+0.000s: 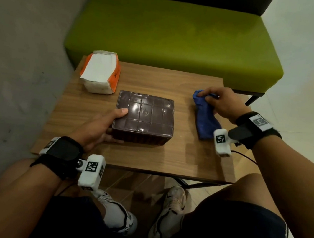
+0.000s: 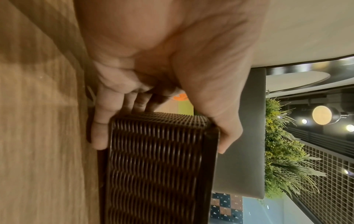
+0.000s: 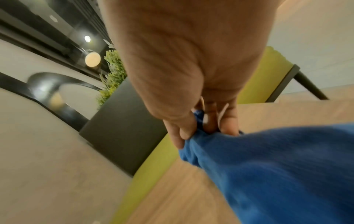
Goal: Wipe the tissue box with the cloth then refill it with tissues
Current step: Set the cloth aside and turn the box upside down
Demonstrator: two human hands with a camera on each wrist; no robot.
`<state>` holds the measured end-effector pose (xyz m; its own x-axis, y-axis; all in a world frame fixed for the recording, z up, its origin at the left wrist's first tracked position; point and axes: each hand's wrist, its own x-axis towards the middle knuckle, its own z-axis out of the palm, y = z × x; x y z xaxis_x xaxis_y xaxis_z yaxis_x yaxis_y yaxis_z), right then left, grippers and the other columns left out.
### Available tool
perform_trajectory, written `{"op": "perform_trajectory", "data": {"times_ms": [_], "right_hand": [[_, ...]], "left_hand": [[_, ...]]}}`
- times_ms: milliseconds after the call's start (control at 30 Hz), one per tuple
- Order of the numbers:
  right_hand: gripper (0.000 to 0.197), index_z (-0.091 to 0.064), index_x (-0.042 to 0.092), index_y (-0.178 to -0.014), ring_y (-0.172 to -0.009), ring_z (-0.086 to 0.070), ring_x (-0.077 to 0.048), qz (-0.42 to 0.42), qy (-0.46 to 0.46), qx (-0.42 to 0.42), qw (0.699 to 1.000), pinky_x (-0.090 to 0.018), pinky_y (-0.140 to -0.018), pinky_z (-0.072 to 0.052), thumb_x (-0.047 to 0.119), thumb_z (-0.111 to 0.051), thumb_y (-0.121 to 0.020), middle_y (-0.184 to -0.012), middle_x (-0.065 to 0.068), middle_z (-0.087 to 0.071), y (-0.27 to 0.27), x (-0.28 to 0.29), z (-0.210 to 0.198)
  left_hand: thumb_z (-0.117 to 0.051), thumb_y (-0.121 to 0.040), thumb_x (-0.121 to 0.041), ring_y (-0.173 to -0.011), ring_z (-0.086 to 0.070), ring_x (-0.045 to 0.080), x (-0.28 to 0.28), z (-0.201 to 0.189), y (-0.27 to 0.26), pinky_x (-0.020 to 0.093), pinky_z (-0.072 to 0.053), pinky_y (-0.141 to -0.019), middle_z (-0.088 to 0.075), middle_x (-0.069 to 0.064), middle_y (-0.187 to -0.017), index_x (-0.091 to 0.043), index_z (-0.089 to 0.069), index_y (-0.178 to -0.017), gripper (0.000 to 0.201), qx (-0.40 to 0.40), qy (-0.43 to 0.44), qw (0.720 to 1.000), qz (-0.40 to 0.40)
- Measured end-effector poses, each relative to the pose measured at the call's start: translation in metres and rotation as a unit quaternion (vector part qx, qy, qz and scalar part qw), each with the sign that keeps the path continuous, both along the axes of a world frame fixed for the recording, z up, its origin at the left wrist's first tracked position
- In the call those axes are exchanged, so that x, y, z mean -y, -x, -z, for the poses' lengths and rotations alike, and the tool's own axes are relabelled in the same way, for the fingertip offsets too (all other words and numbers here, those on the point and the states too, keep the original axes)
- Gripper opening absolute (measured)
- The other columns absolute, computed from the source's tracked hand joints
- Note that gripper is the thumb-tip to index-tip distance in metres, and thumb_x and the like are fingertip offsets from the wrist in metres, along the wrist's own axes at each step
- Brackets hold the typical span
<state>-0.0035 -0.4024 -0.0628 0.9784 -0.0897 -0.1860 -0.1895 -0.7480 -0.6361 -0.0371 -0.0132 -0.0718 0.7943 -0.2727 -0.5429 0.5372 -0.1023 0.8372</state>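
A dark brown woven tissue box [image 1: 144, 117] with a glossy top lies in the middle of the wooden table [image 1: 148, 156]. My left hand [image 1: 101, 126] grips its near-left corner, thumb on top and fingers round the woven side [image 2: 153, 159]. A blue cloth [image 1: 205, 117] lies bunched on the right of the table. My right hand [image 1: 219, 104] pinches the cloth's far end [image 3: 249, 159] between thumb and fingers. An opened orange pack of white tissues [image 1: 101, 72] rests at the table's far left corner.
A green bench seat [image 1: 170, 35] stands just behind the table, with a grey wall [image 1: 24, 46] close on the left. My knees and shoes are under the table's near edge. Bare wood lies between box and cloth.
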Motion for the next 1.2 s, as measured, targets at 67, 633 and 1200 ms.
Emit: {"op": "perform_trajectory", "data": {"times_ms": [67,633,1200], "right_hand": [[0.022,-0.079,0.015,-0.115,-0.101,-0.064,-0.021,0.043,0.045,0.038,0.997,-0.025,-0.086,-0.044,0.005,-0.065,-0.101,-0.119,-0.009,-0.071,-0.005,0.002,0.014],[0.032,-0.072,0.021,-0.129,-0.109,-0.069,-0.005,0.139,-0.179,0.113,0.967,-0.03,-0.099,-0.057,0.037,-0.056,-0.107,-0.118,0.007,-0.076,0.056,-0.123,0.021],[0.074,-0.031,0.042,-0.163,-0.143,-0.053,-0.01,0.167,-0.34,0.048,0.924,-0.046,-0.122,-0.043,0.061,-0.05,-0.095,-0.158,0.011,-0.054,0.074,-0.158,0.044]], "left_hand": [[-0.073,-0.088,-0.051,-0.115,-0.077,0.026,0.001,0.001,-0.003,0.057,-0.058,-0.104,-0.082,0.005,-0.118,-0.022,-0.069,-0.129,0.05,0.01,-0.018,1.0,-0.023],[-0.066,-0.102,-0.051,-0.1,-0.08,0.016,0.024,0.007,-0.012,0.034,-0.062,-0.086,-0.084,-0.004,-0.102,-0.022,-0.079,-0.113,0.033,0.094,-0.099,0.989,-0.057],[-0.057,-0.111,-0.033,-0.132,-0.06,-0.005,0.049,0.023,0.017,0.025,-0.049,-0.114,-0.065,-0.013,-0.146,-0.027,-0.047,-0.16,0.05,0.257,-0.061,0.962,-0.075]]}}
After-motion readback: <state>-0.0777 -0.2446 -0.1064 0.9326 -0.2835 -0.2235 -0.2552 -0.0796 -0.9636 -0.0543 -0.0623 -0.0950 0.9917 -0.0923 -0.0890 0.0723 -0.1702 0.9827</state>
